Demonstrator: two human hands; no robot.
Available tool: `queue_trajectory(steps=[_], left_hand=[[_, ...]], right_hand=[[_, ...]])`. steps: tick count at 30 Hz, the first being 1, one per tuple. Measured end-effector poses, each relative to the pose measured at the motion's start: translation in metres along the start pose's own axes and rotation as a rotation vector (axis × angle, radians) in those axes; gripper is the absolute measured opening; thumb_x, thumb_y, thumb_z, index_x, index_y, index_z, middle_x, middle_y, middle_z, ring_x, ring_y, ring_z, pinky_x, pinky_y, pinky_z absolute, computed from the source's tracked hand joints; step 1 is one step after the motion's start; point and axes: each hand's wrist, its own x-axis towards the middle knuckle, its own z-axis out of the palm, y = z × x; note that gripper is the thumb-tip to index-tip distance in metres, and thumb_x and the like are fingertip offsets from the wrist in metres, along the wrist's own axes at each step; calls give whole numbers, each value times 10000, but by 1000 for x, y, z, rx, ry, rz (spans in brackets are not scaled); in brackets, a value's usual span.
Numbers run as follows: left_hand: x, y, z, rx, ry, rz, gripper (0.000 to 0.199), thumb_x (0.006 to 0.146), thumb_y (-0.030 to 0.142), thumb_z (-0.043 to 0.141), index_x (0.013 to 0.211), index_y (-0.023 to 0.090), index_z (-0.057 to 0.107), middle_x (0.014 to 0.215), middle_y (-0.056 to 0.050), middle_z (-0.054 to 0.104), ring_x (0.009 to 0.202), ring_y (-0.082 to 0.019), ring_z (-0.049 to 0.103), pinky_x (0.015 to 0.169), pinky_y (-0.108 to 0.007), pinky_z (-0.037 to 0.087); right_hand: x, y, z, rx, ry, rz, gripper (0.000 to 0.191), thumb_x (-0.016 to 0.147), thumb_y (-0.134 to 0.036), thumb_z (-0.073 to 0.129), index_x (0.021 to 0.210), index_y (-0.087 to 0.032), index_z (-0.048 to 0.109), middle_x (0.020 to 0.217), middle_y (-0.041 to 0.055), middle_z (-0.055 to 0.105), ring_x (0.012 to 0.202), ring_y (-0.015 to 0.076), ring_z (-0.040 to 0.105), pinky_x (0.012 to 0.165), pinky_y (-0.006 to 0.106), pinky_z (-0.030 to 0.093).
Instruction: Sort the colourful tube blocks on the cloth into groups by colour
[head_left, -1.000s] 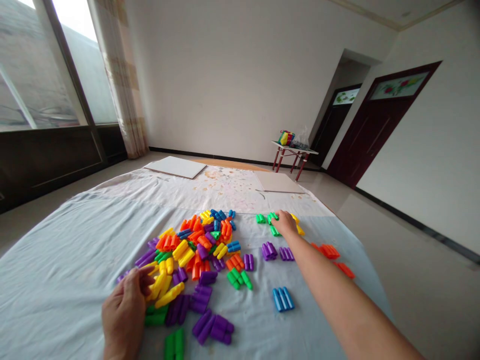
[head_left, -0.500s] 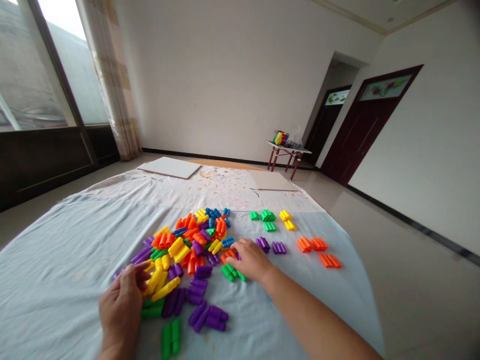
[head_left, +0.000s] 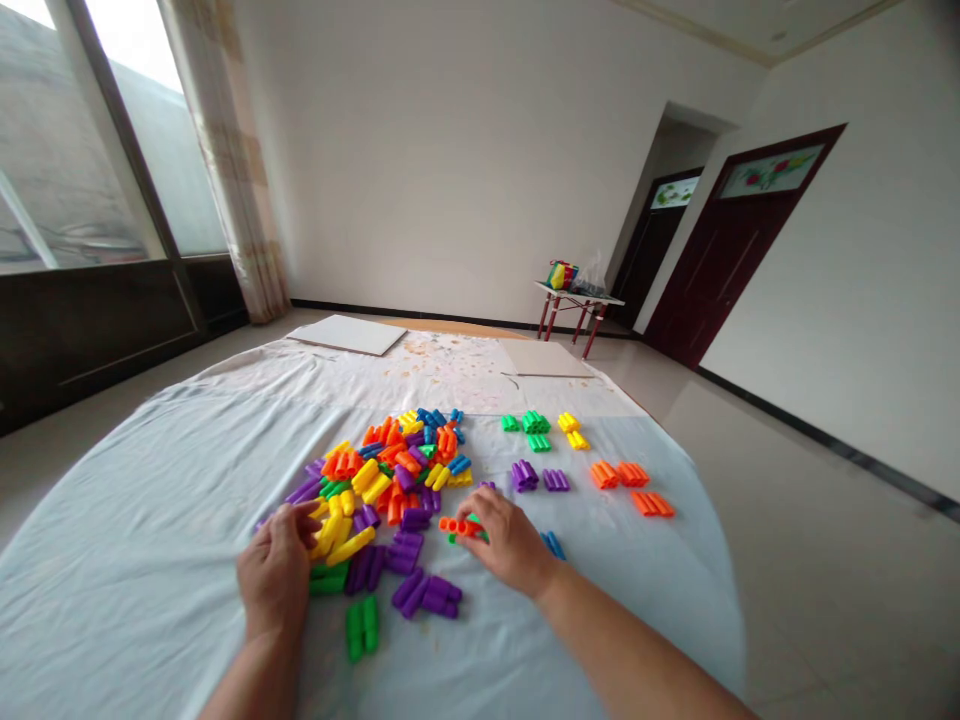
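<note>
My right hand [head_left: 506,540] pinches an orange tube block [head_left: 454,525], a row of short joined tubes, just right of the pile. Bits of a green block [head_left: 475,521] show behind and under it, partly hidden by my fingers. My left hand [head_left: 277,560] rests at the pile's left edge, fingers loosely bent and apart, fingertips against yellow blocks [head_left: 330,535]; I see nothing held in it. The heap also has orange, purple, blue and green blocks. Nearer to me lie purple blocks [head_left: 441,597] and a green block [head_left: 362,627].
Right of the pile sit small colour groups: green [head_left: 535,422], yellow [head_left: 571,430], purple [head_left: 525,475] and orange [head_left: 630,474]. A blue block [head_left: 553,545] lies beside my right wrist. Two flat boards [head_left: 349,335] lie at the cloth-covered table's far side. A small table [head_left: 577,294] stands beyond.
My right hand has taken hold of the orange block at the pile's right edge and drawn it slightly towards me. My left hand stays by the yellow blocks; the view has shifted slightly.
</note>
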Motion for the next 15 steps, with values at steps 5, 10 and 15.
queue_trajectory(steps=[5, 10, 15], left_hand=[[-4, 6, 1, -26, 2, -15, 440, 742, 526, 484, 802, 133, 673, 607, 9, 543, 529, -122, 453, 491, -259, 370], [-5, 7, 0, -32, 5, -13, 416, 734, 502, 489, 799, 134, 671, 608, 8, 544, 534, -125, 461, 487, -256, 375], [-4, 3, -2, -42, 3, -13, 416, 734, 504, 492, 805, 133, 668, 622, 6, 547, 532, -124, 465, 474, -249, 374]], right_hand=[[-26, -4, -3, 38, -178, -55, 202, 780, -237, 705, 934, -205, 579, 1035, 53, 587, 1005, 194, 565, 898, 317, 453], [-29, -14, -12, 99, -183, 42, 246, 685, -202, 751, 862, -196, 579, 1029, 55, 591, 1001, 204, 575, 895, 318, 458], [-33, -19, -9, 129, -240, 94, 409, 659, -157, 687, 1054, -190, 582, 1046, 64, 585, 978, 204, 586, 889, 312, 463]])
